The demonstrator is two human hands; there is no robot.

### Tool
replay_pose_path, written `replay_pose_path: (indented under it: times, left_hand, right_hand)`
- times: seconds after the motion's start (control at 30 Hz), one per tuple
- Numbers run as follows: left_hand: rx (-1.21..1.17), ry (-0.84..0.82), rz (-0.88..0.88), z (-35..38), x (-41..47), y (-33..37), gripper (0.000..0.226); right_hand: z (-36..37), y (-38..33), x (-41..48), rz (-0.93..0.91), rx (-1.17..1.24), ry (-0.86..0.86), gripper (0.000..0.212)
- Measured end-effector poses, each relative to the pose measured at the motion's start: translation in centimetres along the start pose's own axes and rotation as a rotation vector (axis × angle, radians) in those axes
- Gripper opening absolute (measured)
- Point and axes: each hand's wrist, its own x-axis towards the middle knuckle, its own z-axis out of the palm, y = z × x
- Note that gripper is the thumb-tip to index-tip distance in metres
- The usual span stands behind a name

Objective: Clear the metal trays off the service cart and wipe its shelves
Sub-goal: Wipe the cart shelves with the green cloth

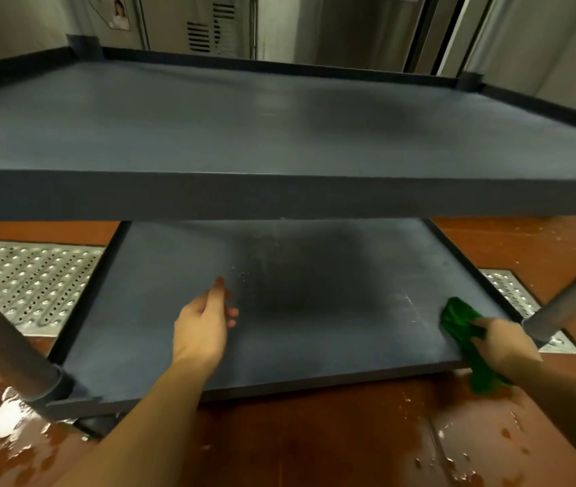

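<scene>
A grey service cart fills the view, with a bare upper shelf (244, 128) and a bare lower shelf (314, 268) beneath it. No metal trays are in sight. My right hand (504, 342) grips a green cloth (462, 325) at the lower shelf's near right corner; part of the cloth hangs over the front edge. My left hand (205, 321) hovers over the lower shelf's left-middle, fingers relaxed and extended, holding nothing. A darker patch marks the middle of the lower shelf.
Round grey cart posts stand at the near left (8, 349) and near right (567, 304). The red-brown floor (314, 434) is wet, with puddles. Perforated metal drain grates lie at the left (30, 279) and right (515, 293). Steel cabinets stand behind the cart.
</scene>
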Motion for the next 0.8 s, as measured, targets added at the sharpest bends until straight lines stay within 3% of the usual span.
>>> replay_pose_path:
  times: [0.13, 0.37, 0.6, 0.8]
  left_hand:
    - [0.031, -0.012, -0.002, 0.5, -0.1, -0.3, 0.042]
    - [0.049, -0.034, 0.025, -0.5, -0.1, -0.3, 0.041]
    - [0.008, -0.003, 0.028, -3.6, 0.1, -0.2, 0.04]
    - [-0.014, 0.038, 0.018, -6.5, 0.0, -0.4, 0.04]
  right_hand:
    - [-0.4, -0.2, 0.6, 0.077, 0.081, 0.016, 0.037]
    - [0.8, -8.5, 0.1, 0.104, 0.248, -0.002, 0.03]
    - [4.8, -21.4, -4.2, -0.332, 0.234, -0.044, 0.041]
    - [7.2, -33.6, -13.5, -0.702, 0.317, -0.087, 0.029]
